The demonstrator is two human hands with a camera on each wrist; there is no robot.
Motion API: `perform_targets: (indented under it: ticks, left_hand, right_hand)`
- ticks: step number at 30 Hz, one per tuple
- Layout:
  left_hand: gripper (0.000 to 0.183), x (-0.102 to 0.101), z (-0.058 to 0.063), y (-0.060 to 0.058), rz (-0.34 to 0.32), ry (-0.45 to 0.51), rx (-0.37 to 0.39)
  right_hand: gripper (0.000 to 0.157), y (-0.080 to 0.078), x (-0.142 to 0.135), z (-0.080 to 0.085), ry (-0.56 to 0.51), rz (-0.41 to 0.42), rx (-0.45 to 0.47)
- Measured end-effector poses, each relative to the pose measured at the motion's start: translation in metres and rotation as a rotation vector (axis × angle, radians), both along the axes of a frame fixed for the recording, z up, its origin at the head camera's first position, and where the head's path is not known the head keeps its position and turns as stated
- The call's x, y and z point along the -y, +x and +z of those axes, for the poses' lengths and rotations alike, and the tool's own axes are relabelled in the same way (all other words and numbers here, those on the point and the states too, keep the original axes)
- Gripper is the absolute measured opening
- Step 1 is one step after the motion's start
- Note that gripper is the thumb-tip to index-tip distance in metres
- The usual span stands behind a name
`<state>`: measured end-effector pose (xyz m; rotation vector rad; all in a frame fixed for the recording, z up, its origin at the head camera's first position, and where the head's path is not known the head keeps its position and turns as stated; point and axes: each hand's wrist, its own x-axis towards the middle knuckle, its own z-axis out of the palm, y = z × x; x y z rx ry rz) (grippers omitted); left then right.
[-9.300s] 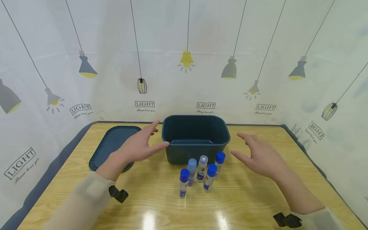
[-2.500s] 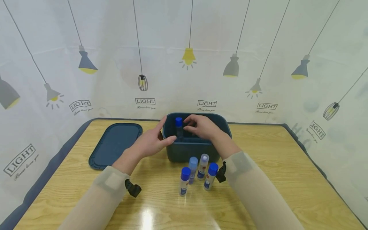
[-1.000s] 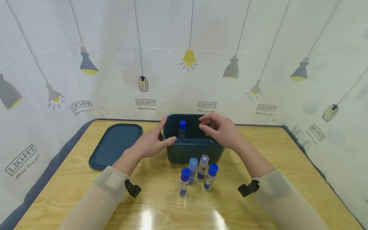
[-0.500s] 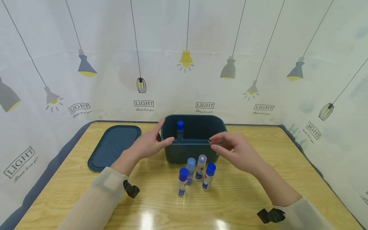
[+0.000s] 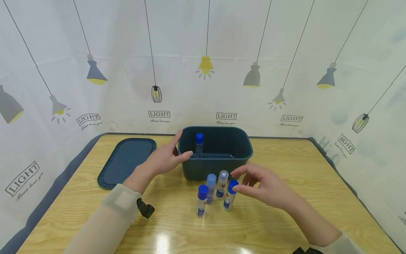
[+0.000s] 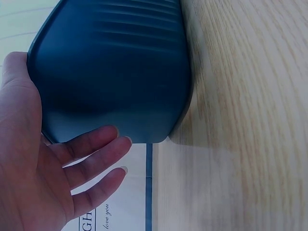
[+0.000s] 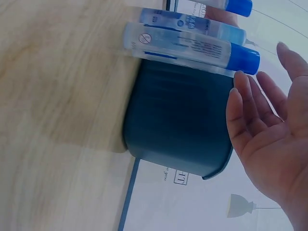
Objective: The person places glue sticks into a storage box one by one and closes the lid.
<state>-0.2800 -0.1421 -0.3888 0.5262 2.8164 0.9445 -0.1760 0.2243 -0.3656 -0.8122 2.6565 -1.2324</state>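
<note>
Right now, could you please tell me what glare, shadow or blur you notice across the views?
Head view: glare shines on the near part of the glossy yellowish wooden table; left wrist view: shade darkens the dark-blue plastic bin near the bare left hand; right wrist view: the wood grain looks blurred, with a soft shadow beside the bin.

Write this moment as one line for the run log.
left hand: at left end of bin; right hand: beside blue-capped bottle; in bin: one bottle; on table: four bottles, lid
</note>
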Motion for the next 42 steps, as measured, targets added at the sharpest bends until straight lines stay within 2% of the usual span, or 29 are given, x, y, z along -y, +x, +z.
perform_targets:
  ticks: [5, 11, 20, 29, 37, 42]
  left_hand:
    - [0.106, 0.000, -0.001, 0.000, 0.000, 0.003, 0.004]
    - [0.106, 0.000, -0.002, 0.000, 0.000, 0.013, 0.010]
    - [0.105, 0.001, -0.003, 0.000, -0.003, 0.024, 0.009]
    - [0.105, 0.000, -0.003, 0.000, -0.001, 0.031, 0.002]
    - [0.105, 0.000, -0.003, 0.000, -0.003, 0.036, 0.005]
    - [0.105, 0.000, -0.003, -0.001, -0.003, 0.035, 0.004]
  right_hand:
    - [0.035, 0.001, 0.002, -0.008, 0.026, 0.023, 0.007]
    - [0.034, 0.001, 0.005, -0.015, 0.065, 0.009, 0.060]
    - [0.031, 0.001, 0.007, -0.020, 0.047, 0.020, 0.081]
    - [0.028, 0.002, 0.007, -0.022, 0.059, -0.006, 0.101]
    - [0.033, 0.003, 0.004, -0.027, 0.038, -0.019, 0.035]
    - [0.035, 0.005, 0.002, -0.022, -0.013, -0.050, -0.012]
